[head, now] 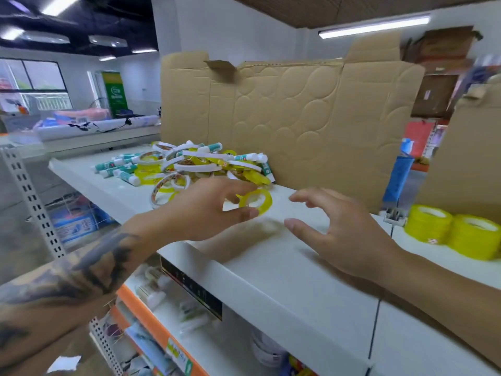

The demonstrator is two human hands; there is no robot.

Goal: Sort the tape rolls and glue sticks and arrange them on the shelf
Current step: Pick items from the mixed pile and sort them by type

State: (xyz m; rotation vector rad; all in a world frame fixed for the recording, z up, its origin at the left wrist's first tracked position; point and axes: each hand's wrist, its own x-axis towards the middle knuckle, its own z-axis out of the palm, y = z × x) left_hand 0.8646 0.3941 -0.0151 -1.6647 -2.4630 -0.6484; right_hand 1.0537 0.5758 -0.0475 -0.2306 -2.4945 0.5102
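Head view: a thin yellow tape roll (pixel 256 201) is pinched between the thumb and fingers of the left hand (pixel 208 210), held just above the white shelf top (pixel 284 267), a little clear of the heap. The right hand (pixel 333 229) hovers beside it, near but apart, fingers spread and loosely bent, gripping nothing. Behind the left hand lies the mixed pile (pixel 189 164): white and yellow tape rolls tangled with teal-and-white glue sticks (pixel 119 169), all against an opened cardboard box (pixel 292 115). Further right on the shelf, well apart from the pile, stand thick yellow tape stacks (pixel 450 229), which look like the sorted group.

The pinch on so thin a ring seems light, and the frame is blurred with motion; a hasty hand-over could let the roll slip and wheel off the front edge. One roll (pixel 168 191) stands on edge just beside the left wrist and could be knocked rolling. Glue sticks lie loose and may roll too.
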